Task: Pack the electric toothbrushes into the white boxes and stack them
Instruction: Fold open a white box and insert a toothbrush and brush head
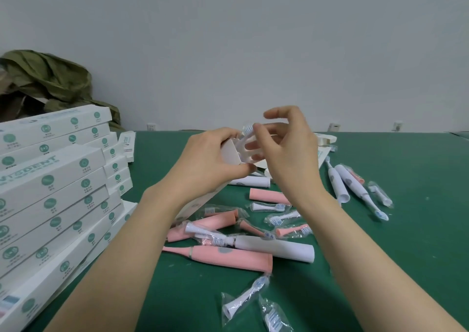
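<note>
My left hand grips the open end of a white box held above the green table. My right hand pinches a white brush head that points up at the box's mouth; the box's lower part runs down behind my left wrist. Below the hands lie pink toothbrush handles, a white handle and several bagged brush heads. Two white toothbrushes lie to the right. Closed white boxes stand stacked at the left.
The green table stretches to the right and front. An olive cloth bag sits behind the box stack. More flat white cartons lie behind my right hand. A grey wall with sockets closes the back.
</note>
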`<action>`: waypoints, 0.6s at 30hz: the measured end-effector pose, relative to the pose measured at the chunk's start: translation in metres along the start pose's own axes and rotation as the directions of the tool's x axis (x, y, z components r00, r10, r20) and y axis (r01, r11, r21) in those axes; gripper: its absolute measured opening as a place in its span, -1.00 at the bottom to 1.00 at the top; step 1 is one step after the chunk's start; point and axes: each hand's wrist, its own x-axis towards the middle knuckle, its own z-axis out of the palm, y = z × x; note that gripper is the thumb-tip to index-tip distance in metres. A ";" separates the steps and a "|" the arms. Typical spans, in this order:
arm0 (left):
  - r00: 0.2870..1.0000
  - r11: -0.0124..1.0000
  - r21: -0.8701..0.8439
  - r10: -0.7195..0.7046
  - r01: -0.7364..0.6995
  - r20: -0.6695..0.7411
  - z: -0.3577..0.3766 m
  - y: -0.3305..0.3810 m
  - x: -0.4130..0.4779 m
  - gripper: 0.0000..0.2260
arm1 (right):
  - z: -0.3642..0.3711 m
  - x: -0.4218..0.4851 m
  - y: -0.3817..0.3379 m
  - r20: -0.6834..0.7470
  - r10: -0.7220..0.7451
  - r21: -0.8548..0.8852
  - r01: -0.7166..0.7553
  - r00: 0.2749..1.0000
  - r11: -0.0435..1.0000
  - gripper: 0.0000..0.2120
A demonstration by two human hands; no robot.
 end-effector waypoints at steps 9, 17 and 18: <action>1.000 1.000 0.019 -0.009 0.009 0.018 0.002 -0.003 -0.001 -0.60 | -0.014 0.012 0.015 0.312 0.021 -0.308 0.081 0.950 0.948 -0.66; 0.999 0.999 0.049 -0.024 0.021 0.047 0.001 -0.004 -0.002 -0.43 | -0.038 0.017 0.063 0.525 0.515 -0.799 0.184 0.677 0.572 -0.78; 0.998 0.998 0.052 -0.023 0.020 0.050 0.001 -0.004 -0.002 -0.42 | -0.033 0.013 0.069 0.519 0.560 -0.823 0.201 0.646 0.530 -0.72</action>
